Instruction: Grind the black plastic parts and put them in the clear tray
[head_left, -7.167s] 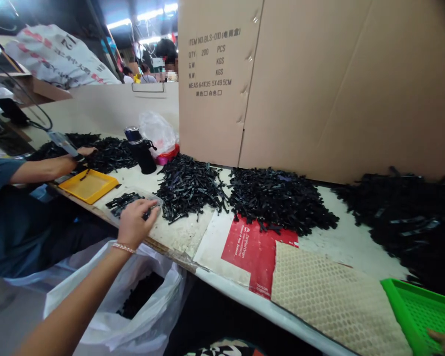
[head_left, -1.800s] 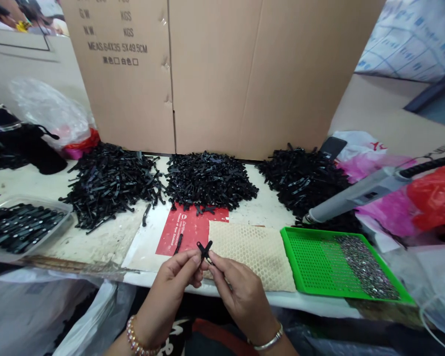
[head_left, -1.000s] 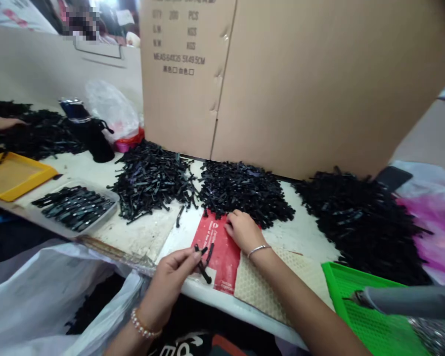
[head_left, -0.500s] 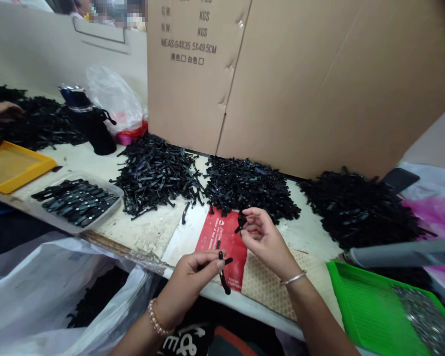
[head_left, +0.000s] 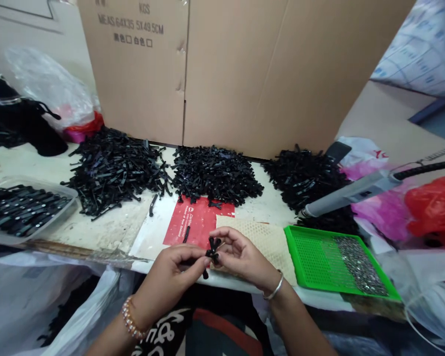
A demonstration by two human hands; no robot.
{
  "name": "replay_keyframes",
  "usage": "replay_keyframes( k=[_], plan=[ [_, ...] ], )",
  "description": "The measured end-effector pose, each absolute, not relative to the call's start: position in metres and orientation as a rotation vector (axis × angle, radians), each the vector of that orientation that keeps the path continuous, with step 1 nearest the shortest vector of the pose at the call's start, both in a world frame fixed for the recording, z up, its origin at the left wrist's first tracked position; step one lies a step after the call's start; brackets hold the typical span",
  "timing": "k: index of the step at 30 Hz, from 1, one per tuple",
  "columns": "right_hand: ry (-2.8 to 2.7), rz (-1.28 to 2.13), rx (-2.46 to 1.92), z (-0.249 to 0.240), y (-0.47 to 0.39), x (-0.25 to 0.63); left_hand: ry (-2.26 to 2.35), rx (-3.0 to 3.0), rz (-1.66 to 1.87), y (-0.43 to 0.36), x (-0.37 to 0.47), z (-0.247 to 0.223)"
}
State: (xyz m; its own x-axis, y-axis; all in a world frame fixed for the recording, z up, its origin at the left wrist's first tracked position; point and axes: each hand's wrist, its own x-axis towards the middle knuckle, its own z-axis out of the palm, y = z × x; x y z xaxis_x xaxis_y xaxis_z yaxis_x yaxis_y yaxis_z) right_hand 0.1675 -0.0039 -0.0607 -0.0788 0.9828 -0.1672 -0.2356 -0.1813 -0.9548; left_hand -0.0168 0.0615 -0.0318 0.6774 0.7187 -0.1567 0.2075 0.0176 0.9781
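My left hand [head_left: 181, 267] and my right hand [head_left: 241, 257] meet above the table's front edge. Between their fingertips are small black plastic pieces [head_left: 213, 249], crossed over one another. My left thumb and fingers pinch a black strip whose lower end pokes out below. The right fingers close on the forked black piece from the other side. Behind them lies a red printed sheet [head_left: 181, 217], with one loose black strip [head_left: 186, 234] on it. Heaps of short black pieces [head_left: 215, 173] and longer black strips [head_left: 114, 168] lie further back.
To the right, a green tray [head_left: 292, 257] holds many small metal parts [head_left: 363, 267]. A grey electric screwdriver [head_left: 348, 193] hangs above another black heap [head_left: 304, 178]. At left stands a clear plastic box [head_left: 72, 195] of black strips. A tall cardboard box [head_left: 244, 74] stands behind.
My hands have come together, and the right hand has brought its black piece from the heap to the strip in the left. The view has turned right, showing more of the screwdriver and tray.
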Motion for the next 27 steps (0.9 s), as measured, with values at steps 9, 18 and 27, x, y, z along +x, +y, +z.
replay_keyframes(
  k=[9, 18, 27],
  plan=[
    [-0.828, 1.409, -1.102, -0.055, -0.01, 0.184, 0.876, 1.08, 0.349, 0.049, -0.006, -0.023],
    [-0.806, 1.399, -1.047, -0.045, -0.015, 0.188, 0.835, 0.962, 0.258, 0.042, 0.005, -0.022],
    [-0.82, 1.452, -1.021, -0.042, -0.012, 0.19, 0.863, 0.979, 0.225, 0.043, 0.007, -0.024]
  ],
)
